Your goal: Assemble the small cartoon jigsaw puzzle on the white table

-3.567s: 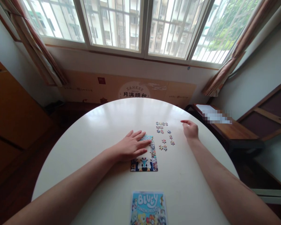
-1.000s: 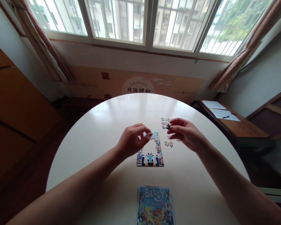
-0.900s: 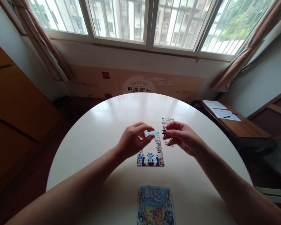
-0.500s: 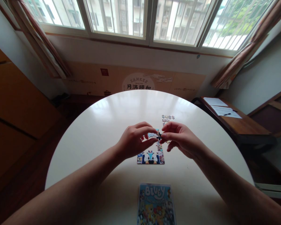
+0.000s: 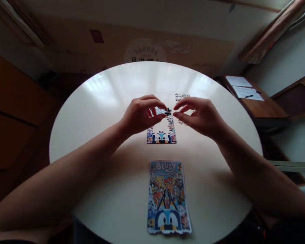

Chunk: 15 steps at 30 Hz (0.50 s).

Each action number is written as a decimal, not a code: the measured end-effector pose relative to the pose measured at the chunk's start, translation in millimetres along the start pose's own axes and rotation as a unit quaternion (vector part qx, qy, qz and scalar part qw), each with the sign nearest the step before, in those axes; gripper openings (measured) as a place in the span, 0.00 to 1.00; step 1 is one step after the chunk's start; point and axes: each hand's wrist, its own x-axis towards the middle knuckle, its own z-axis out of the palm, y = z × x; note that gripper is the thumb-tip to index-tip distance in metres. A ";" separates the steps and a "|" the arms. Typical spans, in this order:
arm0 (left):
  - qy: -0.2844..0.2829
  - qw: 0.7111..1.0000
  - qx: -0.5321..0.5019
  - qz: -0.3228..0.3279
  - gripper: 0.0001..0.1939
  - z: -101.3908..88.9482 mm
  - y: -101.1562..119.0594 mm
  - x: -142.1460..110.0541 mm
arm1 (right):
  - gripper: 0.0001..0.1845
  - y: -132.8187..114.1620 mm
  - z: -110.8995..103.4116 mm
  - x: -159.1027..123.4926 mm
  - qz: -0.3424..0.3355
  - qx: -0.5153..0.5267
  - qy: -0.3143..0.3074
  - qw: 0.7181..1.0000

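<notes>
My left hand [image 5: 141, 113] is raised over the table, thumb and fingertips pinching a small dark jigsaw puzzle piece [image 5: 168, 111]. Facing it, my right hand [image 5: 202, 113] has its thumb and index finger slightly parted, just to the right of the piece and with nothing visible between them. Beneath both hands lies a partly assembled jigsaw puzzle [image 5: 162, 138], its lower edge showing a blue dog's face; the hands hide part of its upper area. Behind my right hand, loose puzzle pieces [image 5: 182, 96] lie in rows, partly covered.
A torn-edged picture sheet [image 5: 167, 196] lettered "Bluey" lies nearer to me on the round white table [image 5: 91, 125]. To the right, a wooden side table [image 5: 258, 106] carries papers [image 5: 240, 88] and a pen [image 5: 249, 96]. A printed panel stands against the wall behind.
My view has tilted down, bringing the whole picture sheet into sight. My right fingers have come off the puzzle piece, which stays in my left hand.
</notes>
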 end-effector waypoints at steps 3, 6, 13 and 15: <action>-0.005 1.000 -0.003 -0.008 0.09 -0.3 -1.1 0.9 | 0.07 -2.6 -1.6 -1.1 -0.050 -0.048 -0.002 0.998; -0.027 1.000 -0.003 -0.016 0.09 0.6 -1.8 1.3 | 0.06 -2.7 -2.6 -1.4 -0.079 -0.071 -0.019 0.994; -0.041 0.998 -0.027 -0.026 0.09 4.5 -3.9 1.1 | 0.06 3.3 -3.5 -2.1 -0.109 -0.095 -0.049 0.988; -0.043 0.998 -0.031 -0.031 0.09 5.0 -3.8 0.7 | 0.07 4.2 -2.8 -2.0 -0.109 -0.109 -0.052 0.987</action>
